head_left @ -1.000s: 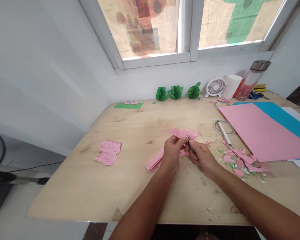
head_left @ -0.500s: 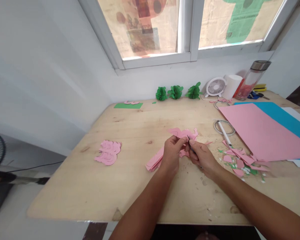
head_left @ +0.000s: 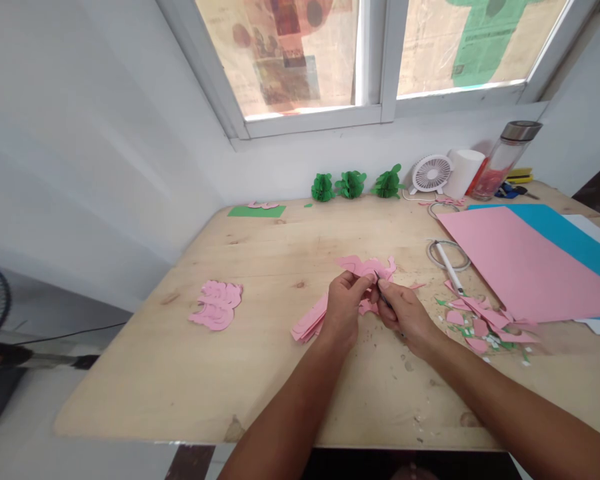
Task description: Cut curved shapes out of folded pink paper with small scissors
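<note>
My left hand [head_left: 347, 300] pinches a piece of pink paper [head_left: 349, 263] with curved outlines drawn on it, held just above the table. Closed around a small pair of scissors [head_left: 387, 303] is my right hand [head_left: 405, 310]; the dark blade tips reach the paper by my left thumb, and the handles are mostly covered by fingers. Under and beside my left wrist lie folded pink paper strips [head_left: 310, 321]. Further left, a group of cut pink scalloped shapes [head_left: 216, 305] rests on the wood.
Pink, green and white scraps [head_left: 480, 327] lie right of my hands, near a white pen [head_left: 449, 267]. Large pink sheets [head_left: 530, 267] cover blue ones [head_left: 560, 233]. Along the wall stand green paper figures [head_left: 351, 185], a small fan [head_left: 431, 175] and a glass bottle [head_left: 507, 163].
Almost nothing differs. Both hands stay at the same spot on the pink paper, with the scissors barely shifted.
</note>
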{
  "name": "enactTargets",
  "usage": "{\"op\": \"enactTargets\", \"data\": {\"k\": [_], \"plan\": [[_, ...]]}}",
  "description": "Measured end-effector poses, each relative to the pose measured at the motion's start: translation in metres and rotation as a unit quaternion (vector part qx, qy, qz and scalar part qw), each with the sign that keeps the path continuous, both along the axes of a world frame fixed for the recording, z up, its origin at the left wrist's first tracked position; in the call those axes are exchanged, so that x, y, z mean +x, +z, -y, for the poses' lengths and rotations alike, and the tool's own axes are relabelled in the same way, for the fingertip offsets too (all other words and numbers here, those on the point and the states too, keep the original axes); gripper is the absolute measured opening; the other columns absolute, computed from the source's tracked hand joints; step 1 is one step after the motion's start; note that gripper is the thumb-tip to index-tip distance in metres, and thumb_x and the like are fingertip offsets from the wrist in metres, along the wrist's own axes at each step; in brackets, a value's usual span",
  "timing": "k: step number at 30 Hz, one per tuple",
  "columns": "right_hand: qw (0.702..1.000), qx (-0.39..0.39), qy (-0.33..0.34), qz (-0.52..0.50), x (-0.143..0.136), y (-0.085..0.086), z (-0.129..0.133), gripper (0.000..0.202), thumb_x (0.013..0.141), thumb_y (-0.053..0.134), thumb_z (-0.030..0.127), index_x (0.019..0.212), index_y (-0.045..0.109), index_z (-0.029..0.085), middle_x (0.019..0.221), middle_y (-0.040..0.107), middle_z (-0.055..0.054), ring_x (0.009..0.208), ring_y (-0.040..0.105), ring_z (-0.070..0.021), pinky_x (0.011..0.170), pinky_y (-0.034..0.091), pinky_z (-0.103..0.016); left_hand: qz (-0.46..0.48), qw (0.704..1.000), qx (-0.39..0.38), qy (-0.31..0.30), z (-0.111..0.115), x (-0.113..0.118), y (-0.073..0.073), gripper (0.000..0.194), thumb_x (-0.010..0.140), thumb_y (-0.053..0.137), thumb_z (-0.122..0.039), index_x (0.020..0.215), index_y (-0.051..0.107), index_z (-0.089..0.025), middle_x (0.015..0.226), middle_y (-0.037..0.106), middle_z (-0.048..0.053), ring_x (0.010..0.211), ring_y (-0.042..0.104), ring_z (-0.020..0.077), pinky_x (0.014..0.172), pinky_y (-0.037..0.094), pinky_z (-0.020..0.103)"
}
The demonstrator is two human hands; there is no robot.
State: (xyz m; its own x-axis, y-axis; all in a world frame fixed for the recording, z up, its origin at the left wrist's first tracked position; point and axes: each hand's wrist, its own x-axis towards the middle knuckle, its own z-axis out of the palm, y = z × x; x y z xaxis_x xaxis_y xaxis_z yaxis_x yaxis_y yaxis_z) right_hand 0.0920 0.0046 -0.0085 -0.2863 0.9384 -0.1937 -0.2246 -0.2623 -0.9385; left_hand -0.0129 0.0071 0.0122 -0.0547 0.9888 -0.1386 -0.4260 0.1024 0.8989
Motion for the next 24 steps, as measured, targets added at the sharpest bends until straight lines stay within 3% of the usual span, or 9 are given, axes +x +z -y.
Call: {"op": "enactTargets", "data": {"k": [24], "plan": [[1.000,0.001,0.000,-0.001,-0.0008,0.0018,0.0011,0.038,0.078,0.050,0.052,0.063,0.049,0.016,0.038,0.028,0.010,0.033,0.017,-0.0042,0.036,0.009,-0.020,0.004,1.000,-0.001,-0.002,0.0002,-0.0002,-0.0007,0.019,0.066,0.064,-0.027,0.060,0.050,-0.015,0.052,0.050,-0.002,0.048,0.044,0.0083,0.056,0.037,0.026]]}}
